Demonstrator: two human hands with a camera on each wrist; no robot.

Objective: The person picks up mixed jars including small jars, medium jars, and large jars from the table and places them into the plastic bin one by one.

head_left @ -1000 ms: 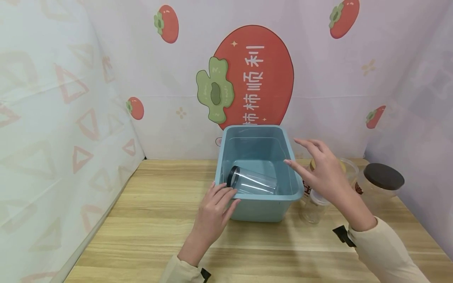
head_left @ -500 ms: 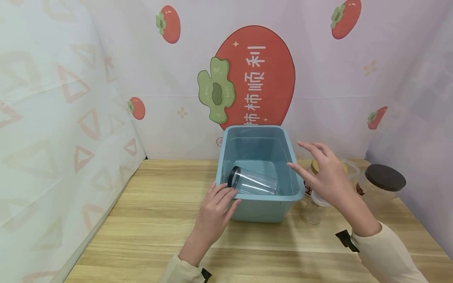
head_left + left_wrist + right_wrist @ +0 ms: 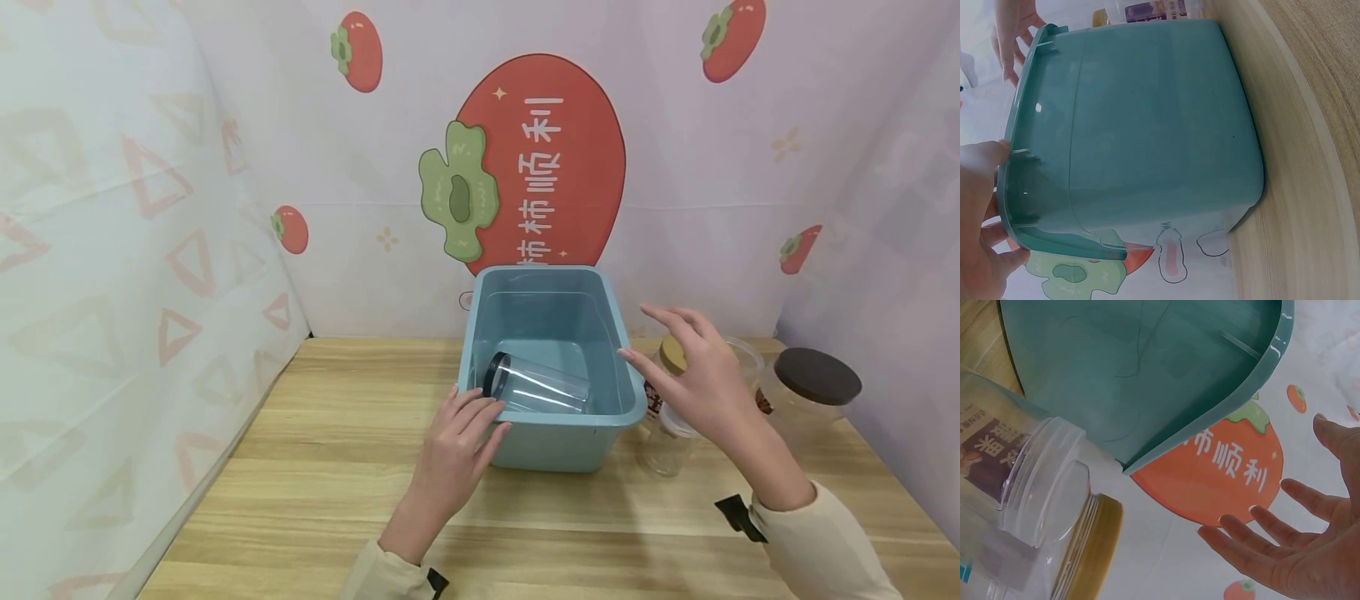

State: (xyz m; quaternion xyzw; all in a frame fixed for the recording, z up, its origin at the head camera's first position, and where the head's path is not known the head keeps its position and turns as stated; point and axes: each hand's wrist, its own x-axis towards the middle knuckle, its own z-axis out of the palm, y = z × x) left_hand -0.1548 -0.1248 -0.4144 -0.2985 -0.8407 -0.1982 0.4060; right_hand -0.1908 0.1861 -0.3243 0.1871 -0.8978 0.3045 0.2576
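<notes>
A blue plastic tub (image 3: 551, 446) stands on the wooden table, holding one clear plastic jar (image 3: 543, 385) with a black lid that lies on its side. My left hand (image 3: 450, 450) grips the tub's near left corner; in the left wrist view its thumb (image 3: 991, 152) and fingers lie about the rim. To the right of the tub my right hand (image 3: 697, 375) hovers in the air, fingers spread and holding nothing. Beneath and behind it stand clear jars, among them one with a yellow lid (image 3: 1094, 550) and one with a whitish translucent lid (image 3: 1041, 481).
Farther right is a wide clear jar with a dark brown lid (image 3: 817, 377). A small clear jar (image 3: 663, 450) stands close to the tub's right side. Printed cloth (image 3: 345, 275) hangs behind the wooden table (image 3: 330, 467) and along both sides.
My right hand has drifted slightly right and down, away from the tub's rim. The left hand, the tub and the jar inside it keep their places.
</notes>
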